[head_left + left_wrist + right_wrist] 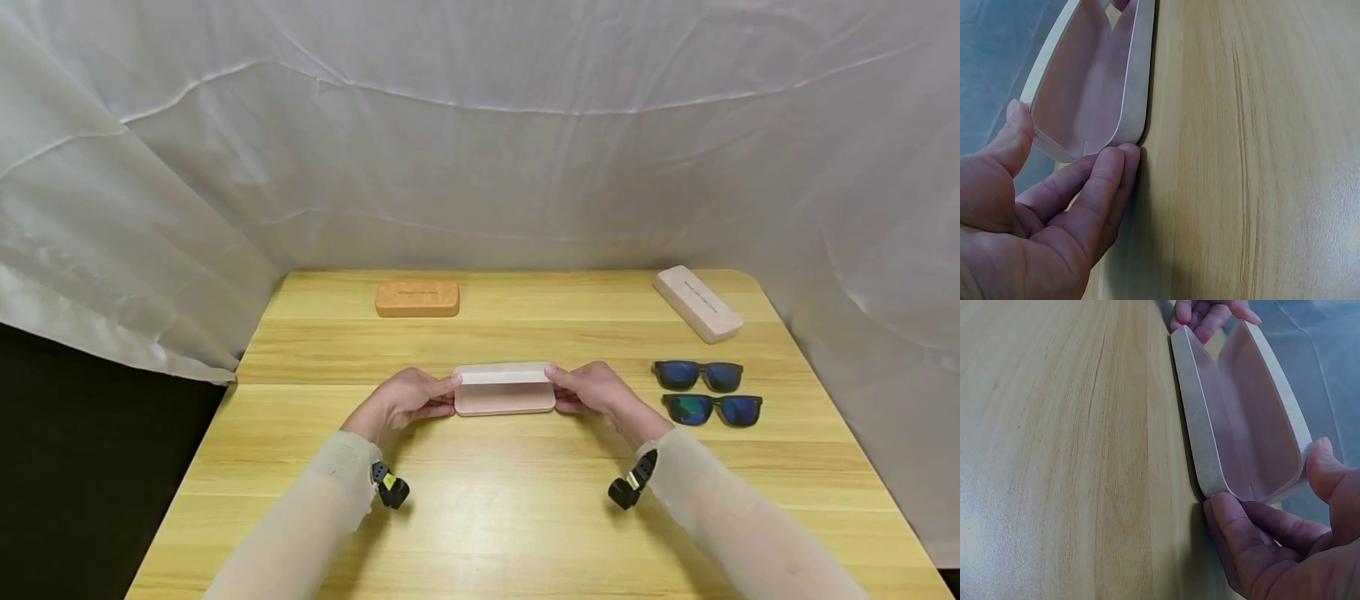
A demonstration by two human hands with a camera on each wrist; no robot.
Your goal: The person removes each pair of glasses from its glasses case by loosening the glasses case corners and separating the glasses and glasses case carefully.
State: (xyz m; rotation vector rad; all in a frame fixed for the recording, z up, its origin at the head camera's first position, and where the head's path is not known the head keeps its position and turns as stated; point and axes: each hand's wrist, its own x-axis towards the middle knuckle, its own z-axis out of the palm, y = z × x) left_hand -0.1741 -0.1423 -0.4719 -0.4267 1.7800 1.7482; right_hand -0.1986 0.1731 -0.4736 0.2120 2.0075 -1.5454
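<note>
A pale glasses case [505, 405] with a pinkish lining lies on the table in the middle of the head view, its lid raised at the far side. My left hand [408, 397] grips its left end, thumb at the lid's edge and fingers against the base, as the left wrist view of the case [1138, 87] shows. At the other end, my right hand [597, 392] holds the case [1192, 419] the same way. Only lining shows inside the case.
An orange-brown glasses case [417, 299] lies at the table's back left. Toward the back right sits a closed pale pink case [697, 304], with two pairs of dark sunglasses [697, 375] nearer me. White cloth [525, 183] hangs behind the wooden table [495, 517].
</note>
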